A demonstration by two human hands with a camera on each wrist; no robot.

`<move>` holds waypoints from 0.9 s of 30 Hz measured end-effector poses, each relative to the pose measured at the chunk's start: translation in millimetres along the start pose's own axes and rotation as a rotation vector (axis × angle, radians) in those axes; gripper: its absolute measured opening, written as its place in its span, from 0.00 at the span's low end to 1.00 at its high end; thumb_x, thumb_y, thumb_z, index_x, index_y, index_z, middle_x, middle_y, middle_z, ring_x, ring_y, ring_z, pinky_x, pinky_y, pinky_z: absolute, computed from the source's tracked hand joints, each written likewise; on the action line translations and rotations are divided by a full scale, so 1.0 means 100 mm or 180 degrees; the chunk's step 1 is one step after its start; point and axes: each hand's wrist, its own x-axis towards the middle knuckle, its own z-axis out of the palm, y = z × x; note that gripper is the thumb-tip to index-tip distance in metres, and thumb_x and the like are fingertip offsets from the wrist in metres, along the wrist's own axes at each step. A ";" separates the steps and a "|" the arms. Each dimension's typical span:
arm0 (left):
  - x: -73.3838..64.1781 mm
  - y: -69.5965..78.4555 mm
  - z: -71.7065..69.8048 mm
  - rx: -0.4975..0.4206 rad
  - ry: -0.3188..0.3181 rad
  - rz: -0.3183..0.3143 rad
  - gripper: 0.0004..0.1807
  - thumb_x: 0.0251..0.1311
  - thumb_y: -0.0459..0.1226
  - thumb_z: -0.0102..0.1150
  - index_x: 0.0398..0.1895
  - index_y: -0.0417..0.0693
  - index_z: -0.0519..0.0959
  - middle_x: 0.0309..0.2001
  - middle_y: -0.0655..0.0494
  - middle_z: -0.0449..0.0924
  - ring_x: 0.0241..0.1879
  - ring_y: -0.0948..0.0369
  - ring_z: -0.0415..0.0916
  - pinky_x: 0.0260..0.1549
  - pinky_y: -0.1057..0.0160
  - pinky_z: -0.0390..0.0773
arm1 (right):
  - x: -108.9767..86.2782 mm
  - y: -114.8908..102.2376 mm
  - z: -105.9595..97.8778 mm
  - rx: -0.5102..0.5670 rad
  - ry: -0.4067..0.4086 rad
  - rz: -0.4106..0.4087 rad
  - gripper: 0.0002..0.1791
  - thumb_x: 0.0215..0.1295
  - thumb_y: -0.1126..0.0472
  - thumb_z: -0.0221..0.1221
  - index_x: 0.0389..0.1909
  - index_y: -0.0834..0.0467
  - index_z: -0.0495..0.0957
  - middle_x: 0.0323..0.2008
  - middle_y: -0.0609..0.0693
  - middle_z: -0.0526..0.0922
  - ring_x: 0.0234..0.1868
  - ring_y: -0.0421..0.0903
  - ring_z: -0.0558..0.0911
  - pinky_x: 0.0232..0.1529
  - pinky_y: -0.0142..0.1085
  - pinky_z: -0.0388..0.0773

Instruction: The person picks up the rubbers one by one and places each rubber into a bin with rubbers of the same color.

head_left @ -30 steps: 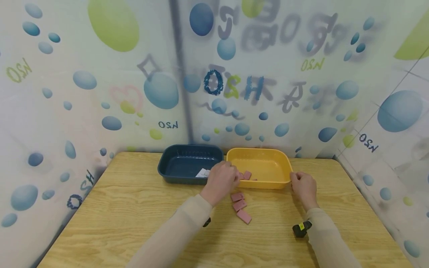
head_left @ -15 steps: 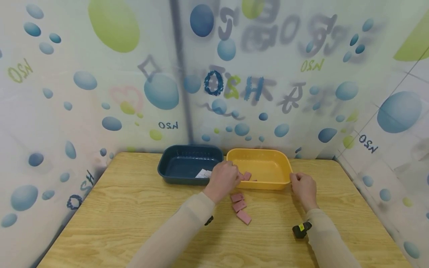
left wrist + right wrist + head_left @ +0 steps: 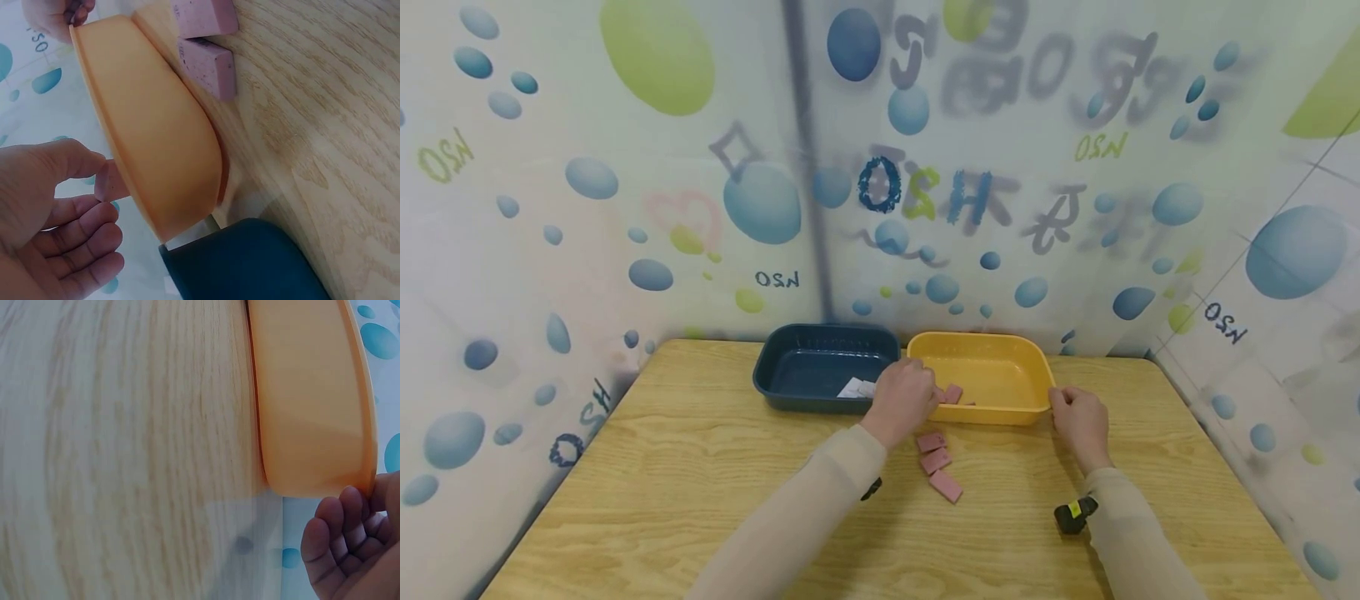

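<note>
My left hand (image 3: 904,400) is over the front left corner of the yellow bin (image 3: 1000,414). In the left wrist view its thumb and forefinger pinch a pink eraser (image 3: 112,181) at the bin's rim, which hides part of it. My right hand (image 3: 1081,423) holds the bin's rim at the front right corner, fingers curled, as the right wrist view also shows. Inside the bin lie a few more pink erasers (image 3: 953,393), partly hidden by the front wall and my left hand. In front of the bin, three pink erasers (image 3: 936,461) lie in a loose row on the table.
Close on the left of the yellow bin stands a dark blue bin (image 3: 797,400) with some white pieces (image 3: 852,388) in it. Both are at the back of the wooden table (image 3: 700,483), by a wall sheet (image 3: 700,275) printed with blue and green drops.
My left hand has shifted very slightly to the right, still at the yellow bin's front left corner. The right hand, bins and loose erasers stay in place.
</note>
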 end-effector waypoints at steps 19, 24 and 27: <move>0.08 0.02 0.11 0.0086 -0.0169 -0.0090 0.18 0.65 0.44 0.69 0.17 0.50 0.82 0.21 0.56 0.73 0.24 0.61 0.70 0.25 0.66 0.77 | 0.02 0.03 0.02 -0.0040 0.0037 -0.0040 0.22 0.79 0.53 0.49 0.32 0.66 0.81 0.20 0.50 0.77 0.24 0.46 0.74 0.25 0.35 0.69; 0.11 0.03 0.14 0.0169 -0.0182 -0.0106 0.18 0.64 0.47 0.70 0.20 0.49 0.84 0.22 0.56 0.75 0.25 0.61 0.73 0.25 0.65 0.78 | 0.02 0.03 0.02 -0.0065 0.0033 -0.0012 0.22 0.79 0.53 0.48 0.33 0.65 0.81 0.21 0.50 0.77 0.25 0.47 0.74 0.26 0.35 0.69; 0.12 0.02 0.16 0.0158 -0.0188 -0.0151 0.15 0.64 0.46 0.70 0.24 0.48 0.87 0.23 0.56 0.77 0.25 0.60 0.74 0.26 0.64 0.79 | 0.02 0.03 0.02 -0.0061 0.0030 -0.0028 0.22 0.79 0.53 0.49 0.32 0.65 0.80 0.21 0.51 0.77 0.26 0.47 0.74 0.26 0.36 0.69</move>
